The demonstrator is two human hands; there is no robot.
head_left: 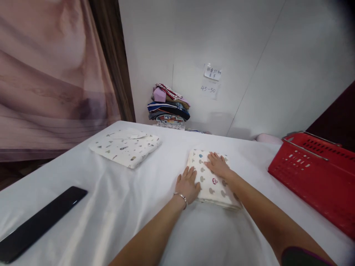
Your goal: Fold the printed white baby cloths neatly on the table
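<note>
A folded white cloth (206, 190) printed with grey, blue and red mushroom shapes lies flat in front of me. My right hand (218, 165) rests on its upper part, palm down with the fingers stretched out. At the cloth's left edge is my left hand (188, 184), fingers extended and touching the side; a silver bracelet circles that wrist. Neither hand grips anything. Farther left lies another folded white cloth (126, 147) with small scattered prints and a pale tag on top, away from both hands.
A white-covered table (124, 210) carries everything. On the right stands a red plastic basket (310, 173) with metal handles. A long black object (41, 223) lies at the left. Behind the table rises a stack of folded clothes (169, 107) against the wall; a pink curtain (50, 74) hangs left.
</note>
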